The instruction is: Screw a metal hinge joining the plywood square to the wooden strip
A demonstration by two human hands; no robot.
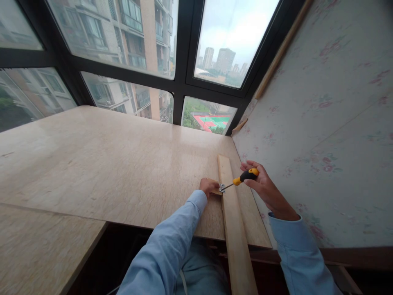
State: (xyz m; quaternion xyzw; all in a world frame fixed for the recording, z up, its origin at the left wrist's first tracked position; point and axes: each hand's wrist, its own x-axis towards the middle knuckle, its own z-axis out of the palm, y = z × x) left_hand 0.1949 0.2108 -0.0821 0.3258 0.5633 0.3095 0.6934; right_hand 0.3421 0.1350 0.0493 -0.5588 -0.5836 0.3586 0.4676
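Note:
A yellow-and-black screwdriver (248,175) slants down to the left, its handle against my right hand (266,185), whose thumb and fingers curve around the handle end. The tip meets a small metal bracket (222,187) on a long wooden board (235,221). My left hand (209,186) grips a short wooden piece (216,191) that butts against the board's left side at the bracket. Part of that piece is hidden under my fingers. Any screw at the tip is too small to make out.
The marble-patterned sill (123,164) carries the board, which overhangs its front edge toward me. A dark-framed window (181,88) stands behind it. Floral-papered wall (325,135) rises close by my right hand. A dark gap (113,246) opens below the sill's front edge.

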